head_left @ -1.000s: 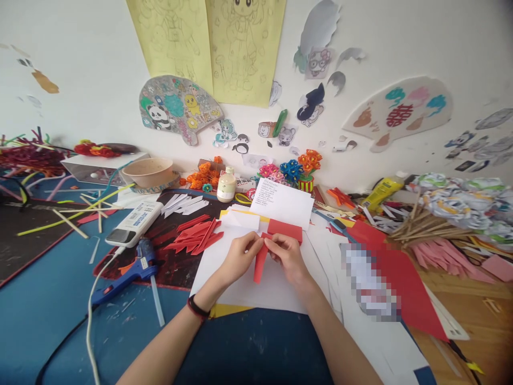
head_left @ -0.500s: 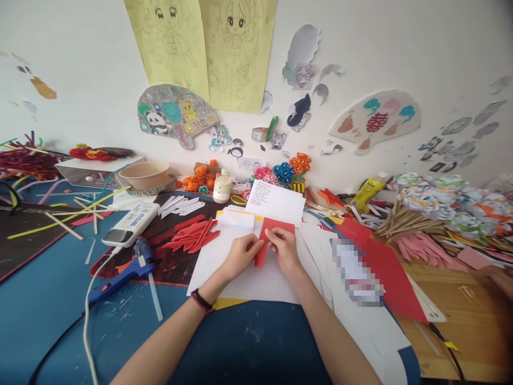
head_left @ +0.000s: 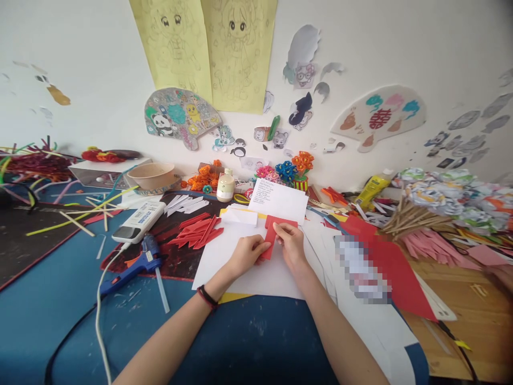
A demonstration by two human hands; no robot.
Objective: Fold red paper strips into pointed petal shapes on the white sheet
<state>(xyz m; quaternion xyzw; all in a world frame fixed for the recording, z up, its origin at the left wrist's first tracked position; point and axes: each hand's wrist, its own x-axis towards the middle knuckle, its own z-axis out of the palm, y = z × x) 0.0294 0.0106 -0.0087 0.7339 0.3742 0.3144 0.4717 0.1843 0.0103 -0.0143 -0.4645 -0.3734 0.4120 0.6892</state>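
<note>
Between my hands is a small strip of red paper (head_left: 270,243), held above the white sheets (head_left: 224,267). My left hand (head_left: 249,252) pinches its lower left part between thumb and fingers. At its upper right, my right hand (head_left: 290,243) grips the edge, thumb on the near face. Behind the strip lies a red paper piece (head_left: 286,220), partly covered by my fingers. To the left, a pile of folded red paper strips (head_left: 198,231) rests on a dark mat (head_left: 140,259). White paper strips (head_left: 186,203) lie just beyond that pile.
A blue glue gun (head_left: 146,259) and a white power strip (head_left: 140,220) with its cable sit on the left. A glue bottle (head_left: 225,186) and a handwritten note (head_left: 278,200) stand farther back. Red card (head_left: 395,272) and wooden sticks (head_left: 412,219) occupy the right.
The red strip's lower end has come up and it now tilts between my fingers. My left hand has shifted slightly right along it. The whole view has moved a little.
</note>
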